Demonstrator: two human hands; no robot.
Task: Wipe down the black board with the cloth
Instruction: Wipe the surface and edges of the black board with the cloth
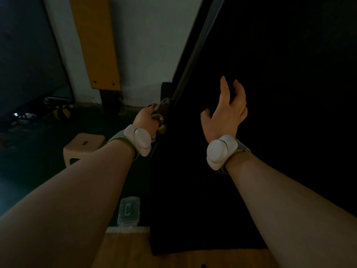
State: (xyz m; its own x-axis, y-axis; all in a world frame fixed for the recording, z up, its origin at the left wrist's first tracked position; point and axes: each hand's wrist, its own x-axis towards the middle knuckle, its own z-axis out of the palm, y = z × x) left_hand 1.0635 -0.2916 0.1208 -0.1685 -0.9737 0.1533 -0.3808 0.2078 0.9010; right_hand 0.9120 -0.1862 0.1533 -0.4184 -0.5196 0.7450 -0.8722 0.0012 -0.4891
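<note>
Nearest at 6 o'clock, wooden floor (123,250), black board (251,132) standing on it and filling 3 o'clock, right hand (225,113) against it with fingers spread, holding nothing, left hand (145,118) fisted around crumpled cloth (159,113) at board's left edge, beige stool (83,147) at 9 o'clock, white wall (150,41) at 12 o'clock.

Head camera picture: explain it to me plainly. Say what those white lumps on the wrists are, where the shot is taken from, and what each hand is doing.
This is one wide-angle view from a camera worn on the person's head, looking forward and down along both bare forearms. There is no robot. The white lumps are strapped-on wrist devices; their purpose cannot be told from the picture. The left hand grips a bunched cloth at the left edge of the black board. The right hand is open and empty, fingers spread in front of the board. A pale stool stands on the dark floor to the left.
</note>
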